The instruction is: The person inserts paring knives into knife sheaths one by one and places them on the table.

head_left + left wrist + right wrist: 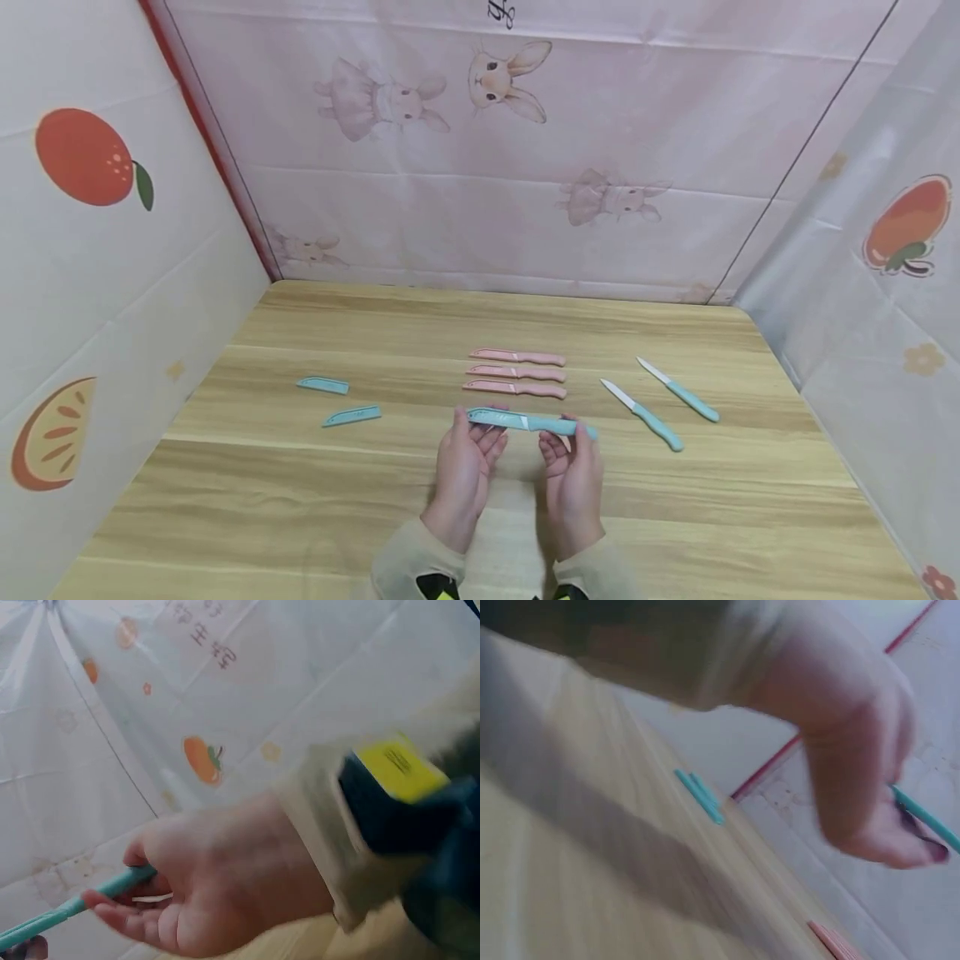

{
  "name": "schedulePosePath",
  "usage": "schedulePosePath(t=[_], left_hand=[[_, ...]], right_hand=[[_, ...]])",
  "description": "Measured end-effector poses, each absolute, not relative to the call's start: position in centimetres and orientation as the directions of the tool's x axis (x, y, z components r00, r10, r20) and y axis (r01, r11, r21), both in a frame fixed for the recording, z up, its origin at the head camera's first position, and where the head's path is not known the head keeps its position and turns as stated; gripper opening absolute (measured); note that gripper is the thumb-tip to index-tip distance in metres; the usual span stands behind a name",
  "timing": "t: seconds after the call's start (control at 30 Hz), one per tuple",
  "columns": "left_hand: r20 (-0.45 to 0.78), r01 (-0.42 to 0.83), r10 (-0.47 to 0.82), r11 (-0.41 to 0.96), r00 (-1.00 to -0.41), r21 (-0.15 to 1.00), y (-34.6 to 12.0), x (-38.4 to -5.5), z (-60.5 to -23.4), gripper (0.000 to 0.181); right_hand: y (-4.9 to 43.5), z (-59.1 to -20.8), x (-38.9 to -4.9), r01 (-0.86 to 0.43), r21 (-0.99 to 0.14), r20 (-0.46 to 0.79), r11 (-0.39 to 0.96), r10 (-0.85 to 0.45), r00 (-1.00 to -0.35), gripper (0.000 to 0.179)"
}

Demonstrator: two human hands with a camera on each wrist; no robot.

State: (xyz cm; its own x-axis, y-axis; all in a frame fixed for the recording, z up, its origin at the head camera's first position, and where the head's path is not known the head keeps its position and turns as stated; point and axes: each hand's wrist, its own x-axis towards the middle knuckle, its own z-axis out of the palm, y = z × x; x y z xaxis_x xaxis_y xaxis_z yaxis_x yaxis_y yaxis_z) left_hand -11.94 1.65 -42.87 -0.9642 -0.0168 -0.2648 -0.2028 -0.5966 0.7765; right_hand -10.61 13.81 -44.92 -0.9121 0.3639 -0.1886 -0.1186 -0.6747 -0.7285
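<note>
A light-blue paring knife point(551, 426) in its matching blue sheath point(497, 418) is held level above the table between both hands. My left hand point(459, 475) pinches the sheath near its tip, thumb in front and fingers below. With thumb and fingertips, my right hand point(576, 487) grips the end of the handle. In the left wrist view the blue handle point(124, 881) slants up into a hand. Just beyond the hands lie three pink sheathed knives point(517, 372), parallel to one another.
Two unsheathed knives with white blades and light-blue handles, one farther point(692, 400) and one nearer point(657, 427), lie to the right. Two loose blue sheaths, one farther point(324, 385) and one nearer point(352, 416), lie left. Printed curtains surround the wooden table point(262, 500).
</note>
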Motion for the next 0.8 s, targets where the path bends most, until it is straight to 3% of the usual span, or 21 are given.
schedulePosePath(t=[0.13, 0.33, 0.47, 0.53, 0.67, 0.8], left_hand=[[-0.251, -0.172, -0.087, -0.516, -0.964, 0.839, 1.4, -12.4, -43.2, 0.044], [-0.284, -0.101, -0.27, -0.538, -0.92, 0.837, 1.3, -13.6, -43.6, 0.021], [-0.284, -0.081, -0.334, -0.511, -0.899, 0.856, 1.0, -14.2, -44.0, 0.018], [-0.245, -0.076, -0.316, -0.464, -0.916, 0.883, 0.7, -14.2, -44.2, 0.02], [-0.08, -0.059, -0.153, -0.141, -0.985, 0.988, -0.4, -14.6, -44.6, 0.033], [-0.025, -0.015, 0.051, 0.199, -0.998, 0.98, -2.1, -15.5, -44.4, 0.051]], right_hand=[[14.6, -44.8, -11.1, -0.122, -0.778, -0.22, -0.616, 0.449, -0.866, 0.027], [15.3, -44.7, -11.5, -0.126, -0.791, -0.251, -0.599, 0.505, -0.826, 0.021], [15.6, -45.0, -11.7, -0.109, -0.804, -0.262, -0.585, 0.512, -0.818, 0.021], [16.0, -45.2, -11.8, -0.09, -0.808, -0.281, -0.583, 0.514, -0.81, 0.02], [17.1, -45.9, -12.4, -0.019, -0.835, -0.315, -0.549, 0.507, -0.802, 0.017], [18.2, -46.6, -13.1, 0.138, -0.89, -0.32, -0.436, 0.379, -0.868, 0.03]])
